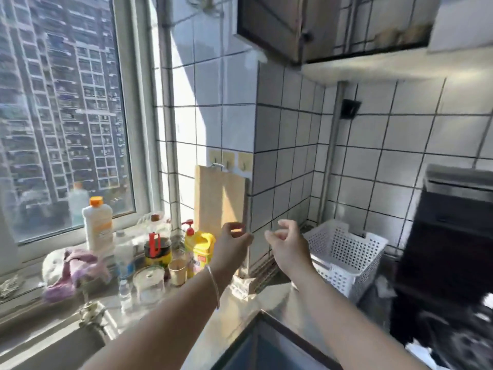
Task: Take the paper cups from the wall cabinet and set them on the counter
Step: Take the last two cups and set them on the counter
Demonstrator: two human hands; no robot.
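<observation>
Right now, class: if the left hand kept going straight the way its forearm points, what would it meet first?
Most likely the wooden cutting board leaning against the tiled wall. The left hand reaches forward and up, directly before the board's lower edge. Depth is unclear from this single view.

A single head-worn camera is looking forward and slightly down, close over the counter [240,311] corner, facing the tiled wall [288,134].

Wall cabinet [306,25] top cropped, its inside hidden.
</observation>
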